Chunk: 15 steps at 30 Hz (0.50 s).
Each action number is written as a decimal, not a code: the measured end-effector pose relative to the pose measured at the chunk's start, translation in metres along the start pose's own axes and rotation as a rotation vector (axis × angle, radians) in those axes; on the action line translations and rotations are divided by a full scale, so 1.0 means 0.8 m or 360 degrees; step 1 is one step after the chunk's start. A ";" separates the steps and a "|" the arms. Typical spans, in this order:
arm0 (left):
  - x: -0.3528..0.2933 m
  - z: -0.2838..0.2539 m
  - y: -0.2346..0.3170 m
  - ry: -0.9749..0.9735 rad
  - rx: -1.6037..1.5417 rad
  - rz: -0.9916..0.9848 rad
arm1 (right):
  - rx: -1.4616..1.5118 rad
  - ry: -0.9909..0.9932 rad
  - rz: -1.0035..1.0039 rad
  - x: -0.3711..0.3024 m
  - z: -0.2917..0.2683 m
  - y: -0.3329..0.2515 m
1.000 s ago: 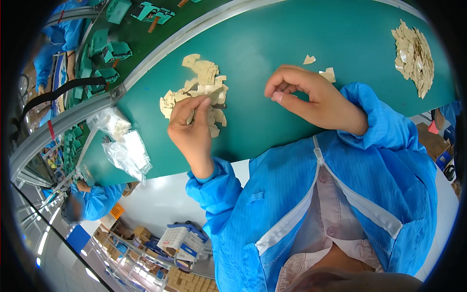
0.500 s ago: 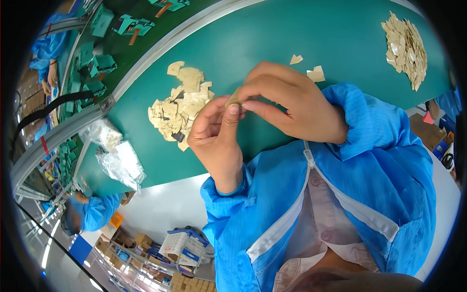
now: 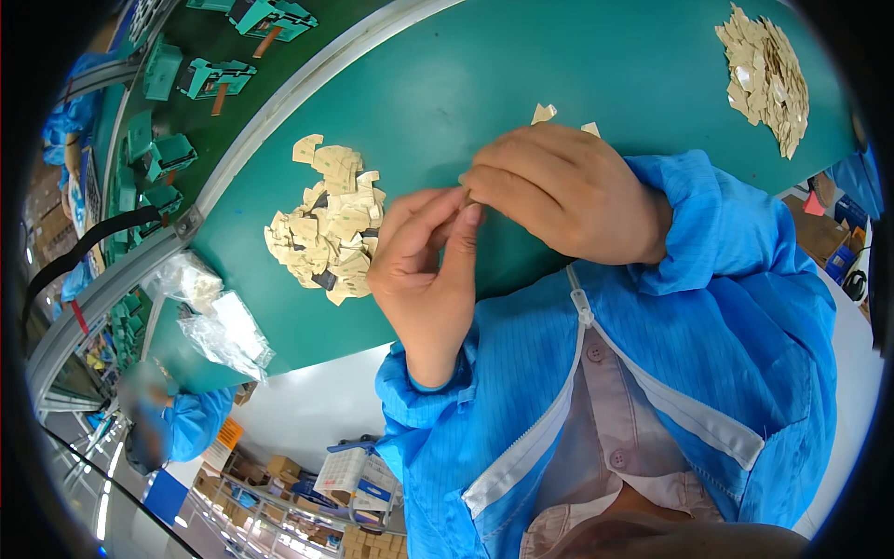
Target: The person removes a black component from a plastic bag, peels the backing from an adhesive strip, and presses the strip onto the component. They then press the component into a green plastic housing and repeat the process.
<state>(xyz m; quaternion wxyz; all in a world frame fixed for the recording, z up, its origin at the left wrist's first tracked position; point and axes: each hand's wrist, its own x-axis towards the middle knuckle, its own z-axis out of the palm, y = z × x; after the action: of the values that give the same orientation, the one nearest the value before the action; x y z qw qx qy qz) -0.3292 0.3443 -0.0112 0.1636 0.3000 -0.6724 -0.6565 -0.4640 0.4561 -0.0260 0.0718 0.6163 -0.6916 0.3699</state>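
Observation:
My left hand (image 3: 426,261) is closed in a pinch, thumb against fingertips, over the green table (image 3: 419,112). The fingers of my right hand (image 3: 568,191) meet the same spot from the other side. Between the fingertips is a small beige piece, almost wholly hidden now. Just left of my left hand lies a loose pile of flat beige pieces (image 3: 321,233), with a few dark patches among them. Beyond my right hand lie a small beige scrap (image 3: 544,113) and another scrap (image 3: 590,129), partly covered by the hand.
A dense heap of beige pieces (image 3: 765,82) lies at the far right. Clear plastic bags (image 3: 223,331) rest at the table's left end. Past a metal rail (image 3: 279,107), green fixtures (image 3: 216,78) stand on a dark green surface. A person in blue (image 3: 196,424) is at lower left.
My fingertips have drawn closer together, and the beige piece that showed between them is now nearly hidden. The view has shifted slightly, and the green fixtures have moved along beyond the rail.

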 end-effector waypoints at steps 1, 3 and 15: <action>0.000 0.000 -0.001 0.0001 -0.0003 -0.0004 | 0.0001 -0.0005 0.0001 -0.002 0.001 0.001; 0.002 -0.001 -0.002 -0.0025 0.0307 0.0179 | 0.0022 -0.0100 0.0025 -0.006 0.003 0.002; 0.000 -0.001 -0.003 -0.0185 -0.0042 -0.0056 | 0.0596 -0.0037 0.0519 -0.012 0.006 0.004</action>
<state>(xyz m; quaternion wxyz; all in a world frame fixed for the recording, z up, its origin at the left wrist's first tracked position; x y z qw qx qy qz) -0.3283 0.3437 -0.0131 0.1167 0.2709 -0.6667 -0.6845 -0.4629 0.4608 -0.0357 -0.1123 0.5034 -0.7020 0.4911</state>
